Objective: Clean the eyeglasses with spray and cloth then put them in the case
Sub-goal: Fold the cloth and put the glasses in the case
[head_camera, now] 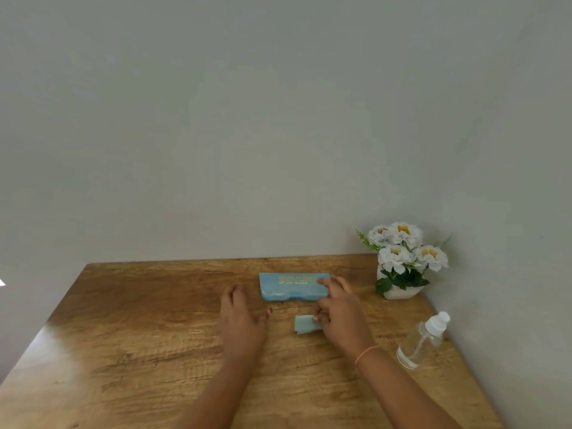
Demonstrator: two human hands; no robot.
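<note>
Case (294, 287) lies closed on the bench (139, 335). Right hand (340, 314) rests its straight fingers (324, 281) on the case's right end, with the thumb touching the cloth (305, 324) just in front of the case. Left hand (241, 317), spread and relaxed, is just left of the case. Bottle (424, 339) is well to the case's right.

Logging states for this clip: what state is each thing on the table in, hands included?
Left hand: open, flat on the table beside the case.
Right hand: open, fingertips on the case's right end.
Case: closed, lying flat.
Cloth: folded, right thumb resting on it.
Spray bottle: white top on, untouched.
Glasses: not in sight.
</note>
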